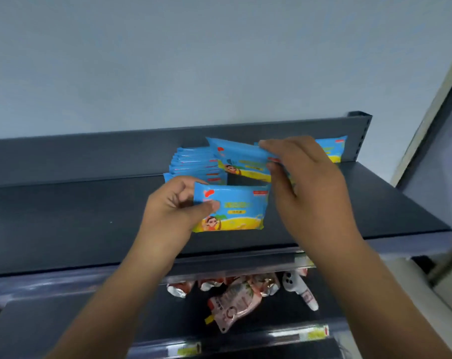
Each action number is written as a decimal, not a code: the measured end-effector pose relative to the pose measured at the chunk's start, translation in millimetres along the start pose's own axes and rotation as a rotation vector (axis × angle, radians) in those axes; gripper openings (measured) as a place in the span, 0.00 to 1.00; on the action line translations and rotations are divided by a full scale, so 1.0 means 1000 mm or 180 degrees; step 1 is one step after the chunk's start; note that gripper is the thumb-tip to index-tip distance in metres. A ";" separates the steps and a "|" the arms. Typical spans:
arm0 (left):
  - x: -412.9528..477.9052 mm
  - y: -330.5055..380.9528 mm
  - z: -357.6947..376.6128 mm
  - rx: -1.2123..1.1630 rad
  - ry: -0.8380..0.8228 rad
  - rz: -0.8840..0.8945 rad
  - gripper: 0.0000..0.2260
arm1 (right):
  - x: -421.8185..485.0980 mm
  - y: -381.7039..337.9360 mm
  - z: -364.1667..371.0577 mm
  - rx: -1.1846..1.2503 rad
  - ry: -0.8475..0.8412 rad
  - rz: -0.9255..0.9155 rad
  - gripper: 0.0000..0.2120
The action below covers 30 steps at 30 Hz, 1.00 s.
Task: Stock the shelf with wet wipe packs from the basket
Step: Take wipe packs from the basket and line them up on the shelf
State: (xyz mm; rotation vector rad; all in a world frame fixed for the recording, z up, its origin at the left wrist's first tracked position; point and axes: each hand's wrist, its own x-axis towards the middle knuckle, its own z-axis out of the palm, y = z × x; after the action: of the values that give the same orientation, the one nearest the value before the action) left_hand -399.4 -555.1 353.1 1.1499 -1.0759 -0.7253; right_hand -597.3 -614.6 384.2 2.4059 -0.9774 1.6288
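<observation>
Pinching one pack [232, 208] mid-frame over the shelf [64, 216], left hand [167, 206] fingers clench it; right hand [305, 182] grasps a second pack [240, 158].

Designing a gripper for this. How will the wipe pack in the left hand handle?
Probably light and fairly firm: the wipe pack, pinched at one end by the left hand, holds flat, no droop. Its glossy film looks slippery. Stood on edge like the shelved row, it may tip.

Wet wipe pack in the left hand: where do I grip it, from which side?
Probably pinch the pack by its free right edge, from the right: it is upright, facing the camera, and the left hand covers only its left edge.
</observation>
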 end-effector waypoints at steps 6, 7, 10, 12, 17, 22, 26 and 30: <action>0.038 -0.020 0.113 0.0205 -0.0102 -0.0088 0.07 | 0.021 0.092 -0.041 -0.0146 -0.0018 0.0159 0.14; 0.044 -0.026 0.126 0.0241 -0.0055 -0.0126 0.07 | 0.025 0.105 -0.043 -0.0153 -0.0046 0.0155 0.14; 0.069 -0.047 0.150 0.0295 0.0111 -0.0322 0.07 | 0.036 0.136 -0.042 -0.0120 -0.0197 0.0138 0.15; 0.089 -0.061 0.160 0.0273 0.0288 -0.0466 0.08 | 0.041 0.153 -0.036 -0.0082 -0.0371 0.0122 0.16; 0.139 -0.088 0.176 0.0497 0.0636 -0.0630 0.10 | 0.047 0.178 -0.016 -0.0047 -0.0667 0.0254 0.14; 0.174 -0.097 0.188 0.0872 0.0640 -0.0474 0.15 | 0.051 0.198 -0.008 -0.0138 -0.0878 0.0519 0.14; 0.196 -0.104 0.189 0.1146 0.0643 -0.0375 0.11 | 0.053 0.215 -0.006 -0.0169 -0.1181 0.0827 0.13; 0.207 -0.116 0.185 0.1084 0.0893 -0.0456 0.08 | 0.054 0.234 0.006 0.0181 -0.1504 0.1314 0.12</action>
State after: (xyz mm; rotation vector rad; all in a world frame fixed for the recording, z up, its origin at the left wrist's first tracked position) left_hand -492.8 -837.7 310.0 1.5825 -0.9050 -0.4804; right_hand -706.3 -827.4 363.2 2.8417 -1.6096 1.1966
